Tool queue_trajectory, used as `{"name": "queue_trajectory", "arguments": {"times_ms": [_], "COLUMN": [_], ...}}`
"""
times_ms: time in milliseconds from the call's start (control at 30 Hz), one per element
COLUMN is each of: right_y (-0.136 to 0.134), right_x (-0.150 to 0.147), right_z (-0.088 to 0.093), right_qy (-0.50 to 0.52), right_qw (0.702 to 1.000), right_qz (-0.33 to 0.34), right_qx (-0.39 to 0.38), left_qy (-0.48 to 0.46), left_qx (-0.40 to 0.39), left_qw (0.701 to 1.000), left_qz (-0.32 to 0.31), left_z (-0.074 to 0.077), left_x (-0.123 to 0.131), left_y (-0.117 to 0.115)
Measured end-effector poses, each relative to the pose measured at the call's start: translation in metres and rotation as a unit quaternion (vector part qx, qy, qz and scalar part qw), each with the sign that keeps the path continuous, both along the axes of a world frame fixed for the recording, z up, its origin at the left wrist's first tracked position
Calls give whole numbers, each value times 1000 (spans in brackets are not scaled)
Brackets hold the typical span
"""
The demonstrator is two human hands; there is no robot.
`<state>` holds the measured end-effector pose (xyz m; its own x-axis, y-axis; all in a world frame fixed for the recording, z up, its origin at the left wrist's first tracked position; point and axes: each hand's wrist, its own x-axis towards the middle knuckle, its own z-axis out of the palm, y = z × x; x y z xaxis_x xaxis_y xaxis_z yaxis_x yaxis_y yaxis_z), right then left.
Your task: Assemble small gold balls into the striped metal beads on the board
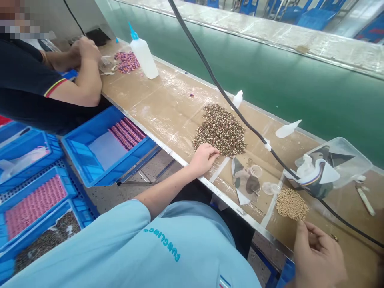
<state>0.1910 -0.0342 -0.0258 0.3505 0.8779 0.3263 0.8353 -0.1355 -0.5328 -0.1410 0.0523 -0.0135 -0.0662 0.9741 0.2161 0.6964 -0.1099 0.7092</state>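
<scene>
My left hand (203, 161) rests at the near edge of a heap of small dark-and-gold pieces (222, 130), its fingertips pinched together. Whatever sits between those fingertips is too small to make out. Close to a pile of beige beads (291, 204), my right hand (319, 256) has thumb and forefinger brought together, the other fingers curled. What it holds, if anything, cannot be seen. Between the two piles lie a camouflage-patterned scrap (250, 186) and a small clear round cup (271, 188).
A black cable (216, 80) hangs across the bench. Beyond it stand a large glue bottle (144, 56), a small white bottle (237, 100) and a clear plastic box (349, 160). A co-worker (75, 76) sits at left, near blue trays (87, 160).
</scene>
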Motion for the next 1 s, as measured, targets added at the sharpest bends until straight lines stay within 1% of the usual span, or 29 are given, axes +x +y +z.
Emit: {"name": "queue_trajectory", "arguments": {"times_ms": [100,233,400,533,600,633,667,700,767,800,867,900,933,1000], "right_y": [4,6,8,11,14,15,18,20,27,31,41,46,51,59], "right_x": [-14,-22,-22,-27,-33,-38,-43,-48,-60,-66,-76,-80,-83,-89], "right_z": [10,18,20,21,23,25,27,28,32,33,35,36,36,35], "right_qy": [-9,-15,-19,-18,-23,-28,-35,-46,-80,-101,-148,-172,-196,-234], "right_qw": [999,999,999,998,997,996,995,993,987,982,969,961,952,938], "right_qz": [-37,-17,-5,35,53,62,72,83,110,126,162,179,194,213], "right_qx": [17,40,40,45,54,58,63,68,83,94,116,124,130,138], "left_qy": [46,76,77,17,-59,-115,-187,-266,-405,-457,-532,-559,-579,-606], "left_qx": [-9,12,55,67,48,26,-4,-36,-118,-157,-212,-226,-233,-235], "left_qw": [999,997,994,997,997,993,982,962,903,870,812,791,775,755], "left_qz": [-22,-31,-59,-23,-15,-21,-33,-47,-84,-98,-110,-108,-103,-92], "left_z": [-6,-11,-13,-7,-3,-1,1,2,3,4,3,2,1,-1], "left_x": [0,2,-1,3,11,17,24,33,49,57,70,74,78,82], "left_y": [3,1,0,-5,-9,-11,-13,-14,-17,-18,-19,-19,-19,-17]}}
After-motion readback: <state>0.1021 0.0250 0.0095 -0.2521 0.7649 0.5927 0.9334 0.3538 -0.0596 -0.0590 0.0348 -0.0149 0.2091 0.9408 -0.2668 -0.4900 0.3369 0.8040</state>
